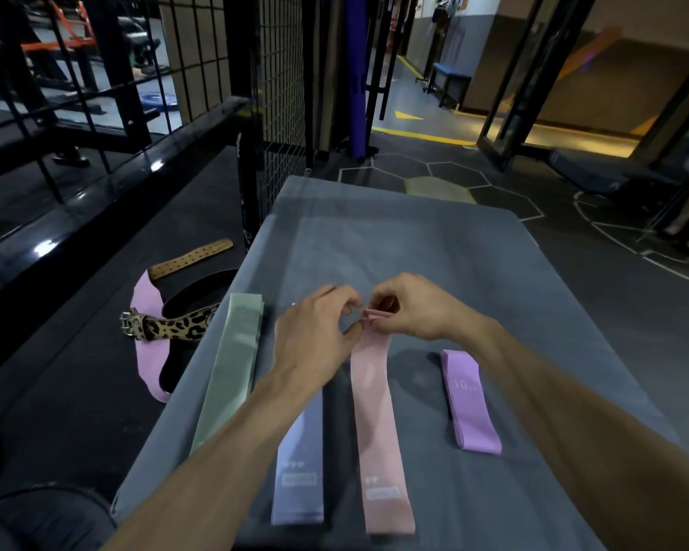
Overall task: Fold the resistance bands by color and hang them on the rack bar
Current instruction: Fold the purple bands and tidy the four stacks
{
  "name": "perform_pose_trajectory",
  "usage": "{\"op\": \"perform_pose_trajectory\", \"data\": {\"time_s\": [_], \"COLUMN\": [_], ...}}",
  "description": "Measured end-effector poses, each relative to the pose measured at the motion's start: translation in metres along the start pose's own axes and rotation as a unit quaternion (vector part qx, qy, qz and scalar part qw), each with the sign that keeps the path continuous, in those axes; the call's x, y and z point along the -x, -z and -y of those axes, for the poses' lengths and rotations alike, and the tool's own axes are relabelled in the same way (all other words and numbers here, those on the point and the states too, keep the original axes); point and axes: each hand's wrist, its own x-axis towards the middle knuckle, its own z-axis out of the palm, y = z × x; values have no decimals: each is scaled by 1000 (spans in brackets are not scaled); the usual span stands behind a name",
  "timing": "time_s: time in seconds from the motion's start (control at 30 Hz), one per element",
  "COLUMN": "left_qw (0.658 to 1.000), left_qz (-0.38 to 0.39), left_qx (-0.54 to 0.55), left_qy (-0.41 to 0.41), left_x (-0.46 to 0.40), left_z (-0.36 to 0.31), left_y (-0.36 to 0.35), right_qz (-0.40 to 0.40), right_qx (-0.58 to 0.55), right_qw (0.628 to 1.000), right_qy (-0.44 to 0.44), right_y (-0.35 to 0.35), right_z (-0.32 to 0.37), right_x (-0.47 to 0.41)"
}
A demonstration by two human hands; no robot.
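Observation:
Several resistance bands lie on a grey cloth-covered table (414, 248). A pink band (378, 423) runs lengthwise down the middle; my left hand (315, 332) and my right hand (414, 308) both pinch its far end, fingertips almost meeting. Left of it lies a pale blue band (299, 471), partly under my left forearm, and a green band (231, 371) near the table's left edge. A folded purple band (468, 403) rests to the right. The black rack bar (108, 184) slants along the left.
On the floor to the left lie a pink band (148, 351), a leopard-print belt (172, 326), a black belt and a tan strap (191, 258). Black wire mesh (283, 85) rises behind the table's far left corner. Open floor lies to the right.

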Motion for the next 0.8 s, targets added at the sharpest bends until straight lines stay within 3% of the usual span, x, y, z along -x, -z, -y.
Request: {"op": "perform_pose_trajectory", "data": {"time_s": [0.27, 0.8], "left_qw": [998, 997], "left_qz": [-9, -10], "left_qx": [-37, -42], "left_qy": [-57, -57], "left_x": [-2, -6], "left_z": [3, 1], "left_y": [-3, -9], "right_qz": [36, 79], "right_qx": [-104, -211], "right_qw": [994, 973], "right_qy": [-12, -55], "right_y": [2, 6], "right_z": [0, -13], "right_x": [0, 3]}}
